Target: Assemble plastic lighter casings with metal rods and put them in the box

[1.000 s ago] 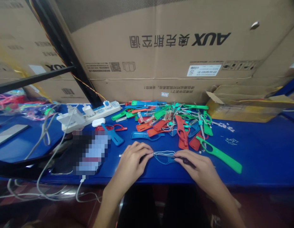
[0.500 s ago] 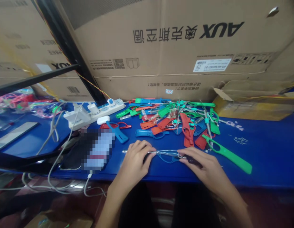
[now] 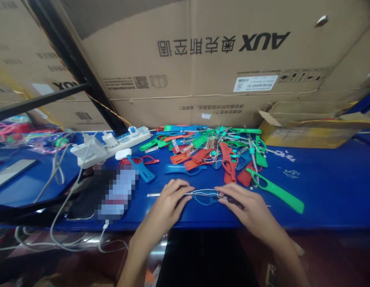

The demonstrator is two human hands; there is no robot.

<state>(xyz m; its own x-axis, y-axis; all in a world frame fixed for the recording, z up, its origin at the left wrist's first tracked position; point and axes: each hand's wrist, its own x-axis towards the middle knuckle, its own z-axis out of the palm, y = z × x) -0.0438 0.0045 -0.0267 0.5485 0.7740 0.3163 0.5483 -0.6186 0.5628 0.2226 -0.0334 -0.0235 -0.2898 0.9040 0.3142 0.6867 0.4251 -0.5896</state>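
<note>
My left hand [image 3: 174, 198] is closed around a thin metal lighter tube [image 3: 153, 195], whose tip sticks out to the left. Two white wires [image 3: 206, 191] run from there across to my right hand [image 3: 246, 201]. The right fingers pinch the wires' other end, with a dark part [image 3: 232, 200] partly hidden under them. Just below the wires, between both hands, shows the loop of a blue plastic lighter shell [image 3: 205, 202]; the rest of it is covered. To the right of my right hand lies a green lighter shell [image 3: 282, 194].
Behind my hands spreads a pile of red, blue and green lighter shells [image 3: 204, 153] with clear tubes and wires. A power strip [image 3: 129, 141], a phone [image 3: 119, 195] and cables lie left. An open carton [image 3: 301, 131] stands back right, before a large cardboard wall [image 3: 196, 87].
The camera view has shifted slightly right. More of the metal tube shows past my left hand. Both hands keep their hold, about the same distance apart.
</note>
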